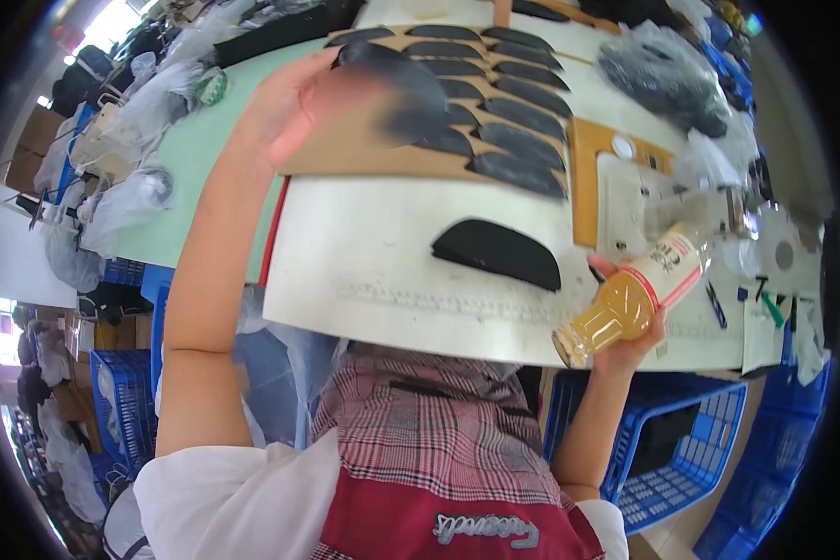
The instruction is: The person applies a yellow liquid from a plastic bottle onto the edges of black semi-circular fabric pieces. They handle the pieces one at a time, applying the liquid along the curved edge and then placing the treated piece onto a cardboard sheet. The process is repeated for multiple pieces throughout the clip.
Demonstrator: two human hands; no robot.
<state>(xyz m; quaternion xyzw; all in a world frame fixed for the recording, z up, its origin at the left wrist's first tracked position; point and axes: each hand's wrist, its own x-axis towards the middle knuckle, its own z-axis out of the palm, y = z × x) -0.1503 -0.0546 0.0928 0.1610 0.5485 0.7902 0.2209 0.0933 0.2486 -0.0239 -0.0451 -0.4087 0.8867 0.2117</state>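
My right hand point(630, 345) is wrapped round a clear bottle point(630, 303) of amber liquid with a pale label. The bottle lies tilted, its neck pointing down and left past the table's front edge. My left hand point(289, 107) is raised over the far left of the table, its fingers curled at a dark, rounded thing point(411, 98) that is too smeared to name. Beneath it, a brown board point(345, 154) carries rows of black, curved half-moon pieces point(523, 117). A separate black half-moon piece point(495, 254) lies on the white table between my hands.
Printed ruler marks run along the front of the white table point(373, 243). A wooden-edged tray point(585, 187) and a clear plastic bag of dark goods point(663, 70) sit at right. A blue crate point(691, 448) stands below the table; a green surface point(177, 196) adjoins at left.
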